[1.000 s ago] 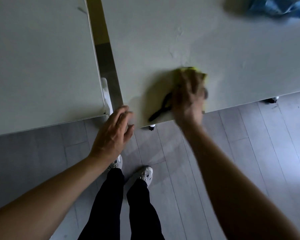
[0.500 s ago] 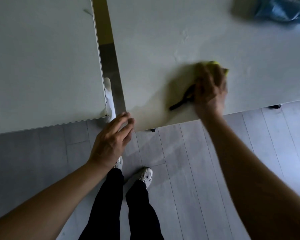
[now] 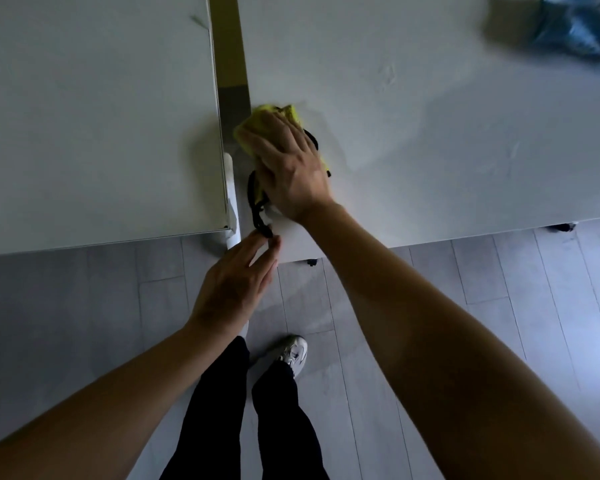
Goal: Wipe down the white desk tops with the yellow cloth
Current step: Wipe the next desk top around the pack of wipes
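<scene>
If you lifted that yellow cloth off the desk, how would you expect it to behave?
Probably floppy: the yellow cloth lies bunched and creased under the flat right hand. Likely light, since it moulds to the white desk top. The black loop at its edge would probably dangle.

head cam | worn on head | faces forward-down | close above desk edge

yellow cloth, white desk tops, grey plank floor, black trousers.
</scene>
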`<action>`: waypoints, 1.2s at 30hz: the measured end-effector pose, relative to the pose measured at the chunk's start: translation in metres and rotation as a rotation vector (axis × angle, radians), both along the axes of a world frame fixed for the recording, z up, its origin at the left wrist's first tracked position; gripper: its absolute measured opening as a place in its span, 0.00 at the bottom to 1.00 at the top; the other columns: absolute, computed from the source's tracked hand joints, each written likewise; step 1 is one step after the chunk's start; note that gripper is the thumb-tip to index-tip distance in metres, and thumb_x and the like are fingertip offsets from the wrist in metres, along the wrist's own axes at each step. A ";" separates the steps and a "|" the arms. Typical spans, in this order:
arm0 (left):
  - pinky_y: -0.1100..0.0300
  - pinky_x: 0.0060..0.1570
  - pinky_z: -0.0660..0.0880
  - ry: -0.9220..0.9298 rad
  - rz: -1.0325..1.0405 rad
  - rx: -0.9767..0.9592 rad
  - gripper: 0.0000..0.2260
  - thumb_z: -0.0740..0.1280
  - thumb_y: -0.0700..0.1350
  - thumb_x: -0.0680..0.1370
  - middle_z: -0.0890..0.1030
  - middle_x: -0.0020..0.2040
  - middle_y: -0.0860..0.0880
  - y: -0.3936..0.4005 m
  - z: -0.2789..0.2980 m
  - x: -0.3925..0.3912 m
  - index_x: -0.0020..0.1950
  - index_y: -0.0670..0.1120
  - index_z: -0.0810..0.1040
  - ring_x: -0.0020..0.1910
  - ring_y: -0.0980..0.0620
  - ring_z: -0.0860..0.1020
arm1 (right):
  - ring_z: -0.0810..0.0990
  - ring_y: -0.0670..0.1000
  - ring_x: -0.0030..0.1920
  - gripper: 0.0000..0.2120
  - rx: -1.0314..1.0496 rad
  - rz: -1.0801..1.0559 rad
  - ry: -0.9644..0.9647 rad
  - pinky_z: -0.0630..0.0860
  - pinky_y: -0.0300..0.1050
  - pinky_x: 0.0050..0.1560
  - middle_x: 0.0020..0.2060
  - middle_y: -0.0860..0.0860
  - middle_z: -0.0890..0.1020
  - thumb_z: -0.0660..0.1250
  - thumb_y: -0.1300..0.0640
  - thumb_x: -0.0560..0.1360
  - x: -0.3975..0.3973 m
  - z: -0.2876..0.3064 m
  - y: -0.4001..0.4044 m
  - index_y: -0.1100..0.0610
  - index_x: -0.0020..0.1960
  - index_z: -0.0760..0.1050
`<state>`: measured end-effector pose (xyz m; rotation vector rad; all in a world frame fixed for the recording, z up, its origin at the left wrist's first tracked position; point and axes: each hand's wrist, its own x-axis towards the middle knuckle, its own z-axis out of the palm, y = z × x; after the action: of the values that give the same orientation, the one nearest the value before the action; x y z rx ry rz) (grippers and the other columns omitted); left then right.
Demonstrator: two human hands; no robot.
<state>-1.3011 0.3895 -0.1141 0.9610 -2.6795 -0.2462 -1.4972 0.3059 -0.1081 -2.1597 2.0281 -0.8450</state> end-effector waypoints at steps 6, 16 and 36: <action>0.50 0.58 0.83 0.056 0.000 0.016 0.17 0.73 0.36 0.79 0.80 0.69 0.39 0.001 0.004 -0.001 0.68 0.37 0.81 0.64 0.43 0.82 | 0.70 0.63 0.71 0.25 0.050 -0.496 -0.022 0.70 0.58 0.67 0.74 0.57 0.71 0.61 0.51 0.77 -0.139 -0.012 0.045 0.45 0.73 0.73; 0.50 0.55 0.84 0.061 0.048 0.028 0.17 0.67 0.39 0.80 0.80 0.69 0.37 0.007 0.006 -0.008 0.68 0.37 0.80 0.60 0.42 0.84 | 0.70 0.64 0.72 0.26 0.049 -0.418 -0.029 0.68 0.55 0.68 0.73 0.59 0.72 0.64 0.56 0.74 -0.112 -0.004 0.023 0.51 0.72 0.75; 0.43 0.80 0.60 0.082 0.152 0.221 0.23 0.56 0.48 0.85 0.66 0.81 0.40 -0.067 -0.007 -0.082 0.80 0.43 0.69 0.82 0.39 0.60 | 0.64 0.61 0.75 0.23 0.138 -0.676 -0.058 0.65 0.56 0.72 0.77 0.56 0.65 0.56 0.49 0.82 -0.192 0.003 -0.017 0.46 0.76 0.67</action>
<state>-1.3829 0.3228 -0.1215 1.1852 -2.5275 -0.5456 -1.6889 0.2885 -0.1054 -1.3514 2.7230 -0.7626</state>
